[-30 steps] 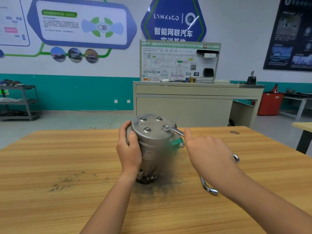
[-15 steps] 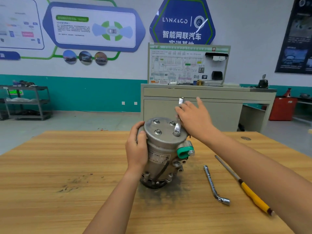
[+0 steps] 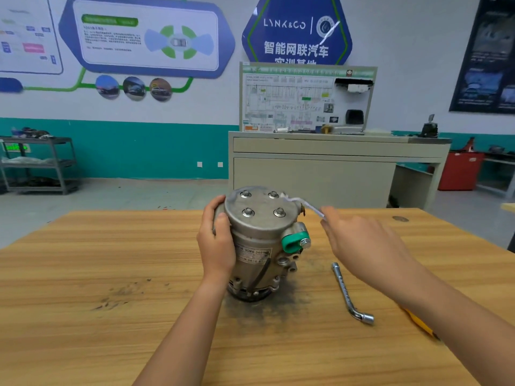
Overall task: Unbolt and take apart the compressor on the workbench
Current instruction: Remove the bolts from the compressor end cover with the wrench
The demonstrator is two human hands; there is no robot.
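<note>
Left hand: forearm comes up from the near edge of the desk. The hand grips the upper left side of the compressor, thumb laid on the front wall and the other fingers curled round toward the back.

Right hand: forearm enters from the near right corner, back of the hand facing up, held above the desk just right of the compressor. Its fingers are pressed together and pinch the handle end of the flat wrench. The wrench is blurred; its head sits at the far right rim of the top cover.

Compressor: upright in the middle of the desk, nearer the far edge, on a dark smudge. Four bolts show seated in the top cover. The green cap is on the right-side port.

Change from half a second earlier: the wrench handle then pointed toward the far edge with the right hand above the cover's far right side. The handle now points toward the right edge, and the hand has swung out to the right of the body. Left-hand grip and compressor position are unchanged.

Also on the desk: L-shaped socket key lying right of the compressor, and a yellow-handled screwdriver partly hidden under the right forearm.
</note>
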